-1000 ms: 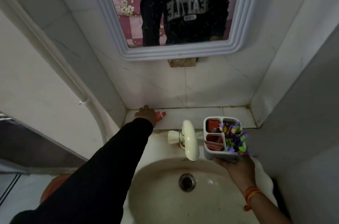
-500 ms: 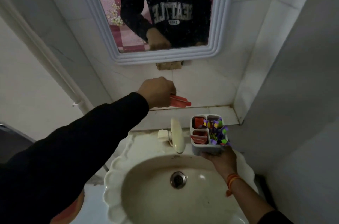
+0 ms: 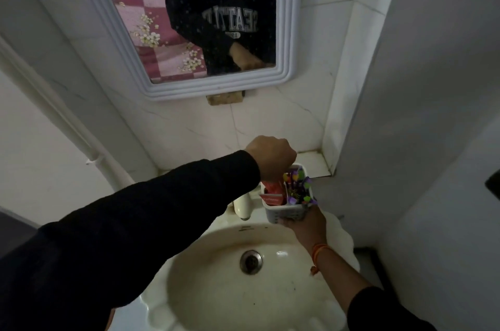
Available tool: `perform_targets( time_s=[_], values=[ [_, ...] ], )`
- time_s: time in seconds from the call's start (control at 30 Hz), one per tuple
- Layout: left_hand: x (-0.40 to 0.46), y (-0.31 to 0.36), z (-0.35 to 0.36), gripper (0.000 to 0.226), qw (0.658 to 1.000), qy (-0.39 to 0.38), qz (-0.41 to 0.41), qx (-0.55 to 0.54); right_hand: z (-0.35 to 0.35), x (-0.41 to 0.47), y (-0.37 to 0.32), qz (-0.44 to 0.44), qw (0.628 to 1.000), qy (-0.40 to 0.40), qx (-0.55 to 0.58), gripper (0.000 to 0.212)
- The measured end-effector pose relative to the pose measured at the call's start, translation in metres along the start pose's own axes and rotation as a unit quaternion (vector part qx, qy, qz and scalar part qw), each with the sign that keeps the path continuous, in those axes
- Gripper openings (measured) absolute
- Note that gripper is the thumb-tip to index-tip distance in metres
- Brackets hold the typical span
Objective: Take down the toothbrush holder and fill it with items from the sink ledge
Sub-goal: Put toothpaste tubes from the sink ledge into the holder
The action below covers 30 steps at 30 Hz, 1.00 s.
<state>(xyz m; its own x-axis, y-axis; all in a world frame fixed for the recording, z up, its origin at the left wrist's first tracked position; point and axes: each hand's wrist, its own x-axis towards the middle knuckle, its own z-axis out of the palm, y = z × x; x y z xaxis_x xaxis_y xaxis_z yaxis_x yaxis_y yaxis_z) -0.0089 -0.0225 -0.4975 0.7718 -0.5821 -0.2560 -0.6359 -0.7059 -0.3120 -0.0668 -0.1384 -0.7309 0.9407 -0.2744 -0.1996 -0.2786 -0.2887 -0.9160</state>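
Note:
My right hand (image 3: pixel 304 223) holds the white toothbrush holder (image 3: pixel 286 213) from below, above the sink's back rim. Its right compartment is packed with several purple and green sticks (image 3: pixel 297 185). Red tubes (image 3: pixel 273 191) stand in its left compartments. My left hand (image 3: pixel 270 158) is a closed fist directly over the holder's left side, its fingers down on a red tube that reaches into the compartment. The tiled sink ledge (image 3: pixel 311 164) behind the holder shows only a bare patch; the rest is hidden by my arm.
A cream basin (image 3: pixel 230 290) with a metal drain (image 3: pixel 251 261) lies below. The cream tap (image 3: pixel 243 207) stands just left of the holder. A white-framed mirror (image 3: pixel 189 32) hangs above, and a grey wall closes in on the right.
My left hand picked a red tube off the ledge, lifted it and carried it right, down onto the holder. My right hand kept the holder in place.

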Motion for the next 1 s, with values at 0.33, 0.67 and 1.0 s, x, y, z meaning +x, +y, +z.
perform_targets(
  time_s=[0.33, 0.67, 1.0],
  values=[
    [0.014, 0.016, 0.039, 0.012, 0.997, -0.033, -0.039, -0.066, 0.005, 0.004, 0.008, 0.015, 1.000, -0.008, 0.025, 0.071],
    [0.021, -0.023, 0.027, 0.021, 0.940, -0.147, -0.142, -0.273, 0.001, 0.009, 0.013, 0.026, 1.000, -0.012, 0.011, 0.072],
    [0.023, -0.009, 0.045, 0.017, 0.960, -0.058, -0.152, -0.226, 0.005, -0.009, -0.001, -0.054, 0.995, 0.051, 0.060, 0.091]
  ],
)
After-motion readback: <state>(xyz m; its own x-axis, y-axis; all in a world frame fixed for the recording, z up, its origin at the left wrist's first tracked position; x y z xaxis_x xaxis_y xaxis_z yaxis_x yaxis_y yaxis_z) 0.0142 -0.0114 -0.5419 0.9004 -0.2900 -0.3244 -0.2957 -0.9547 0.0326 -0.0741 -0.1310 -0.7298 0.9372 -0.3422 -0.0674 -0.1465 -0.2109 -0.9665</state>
